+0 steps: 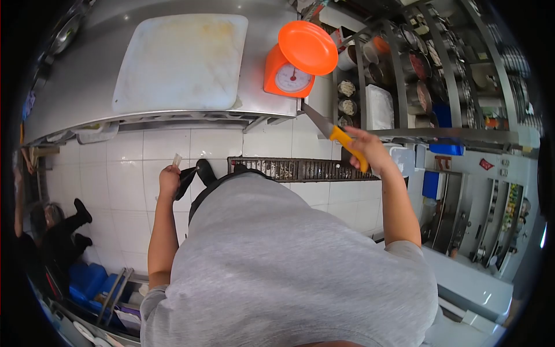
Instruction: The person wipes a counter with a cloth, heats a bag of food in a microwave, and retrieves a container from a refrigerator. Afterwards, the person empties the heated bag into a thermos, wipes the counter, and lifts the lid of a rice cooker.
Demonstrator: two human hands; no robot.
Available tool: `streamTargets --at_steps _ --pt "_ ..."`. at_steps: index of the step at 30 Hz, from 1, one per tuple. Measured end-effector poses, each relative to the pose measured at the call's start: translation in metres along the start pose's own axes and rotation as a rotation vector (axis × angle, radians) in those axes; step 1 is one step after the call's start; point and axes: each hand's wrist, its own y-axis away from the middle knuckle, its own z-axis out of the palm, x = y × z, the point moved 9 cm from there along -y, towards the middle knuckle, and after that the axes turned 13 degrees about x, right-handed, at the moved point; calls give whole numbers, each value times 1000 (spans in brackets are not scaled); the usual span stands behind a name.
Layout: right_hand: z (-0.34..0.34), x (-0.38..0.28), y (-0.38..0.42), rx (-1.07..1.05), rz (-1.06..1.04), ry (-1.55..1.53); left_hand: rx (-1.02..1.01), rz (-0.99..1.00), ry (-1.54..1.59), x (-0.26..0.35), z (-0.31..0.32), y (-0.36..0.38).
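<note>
My right hand (pixel 372 152) is closed around the yellow handle of a knife (pixel 341 139). Its blade points up and left, the tip close to the corner of the steel table (pixel 272 105). Low at my side, my left hand (pixel 169 181) is closed, with a small pale piece (pixel 177 161) sticking up out of the fingers; what it is I cannot tell. On the table lies a white, stained cutting board (pixel 179 63). An orange kitchen scale (pixel 289 75) with a round orange pan (pixel 308 47) stands at the table's right end.
A metal rack (pixel 399 75) with pots and containers rises on the right. A drain grate (pixel 298 170) crosses the tiled floor (pixel 199 143) before me. Another person's dark-clothed legs (pixel 60 234) are at lower left, near blue bins (pixel 88 281).
</note>
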Motion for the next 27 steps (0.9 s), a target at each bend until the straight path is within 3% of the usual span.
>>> streamTargets --at_steps 4,8,11,12,14,16,19,21,23,27 --pt "-9 -39 -35 7 -230 -436 20 -38 133 4 24 43" --pt "-6 -57 -28 319 -590 -475 117 35 235 40 34 102" --pt "56 -73 1 51 -719 -576 145 175 417 73 36 141" --pt "88 -81 15 -139 -786 -563 147 160 488 80 36 153" --pt "156 -77 33 -453 -698 -433 129 211 631 104 31 176" --pt "200 -92 62 -505 -960 -153 152 188 679 121 20 200" --pt "259 -110 120 -529 -1432 162 214 630 571 147 -4 230" --pt "282 -122 166 -561 -1650 277 187 652 552 160 -23 251" --pt "304 -134 202 -812 -1625 215 338 767 438 172 -57 274" --pt "347 -150 265 -1193 -1438 88 437 923 338 168 -134 322"
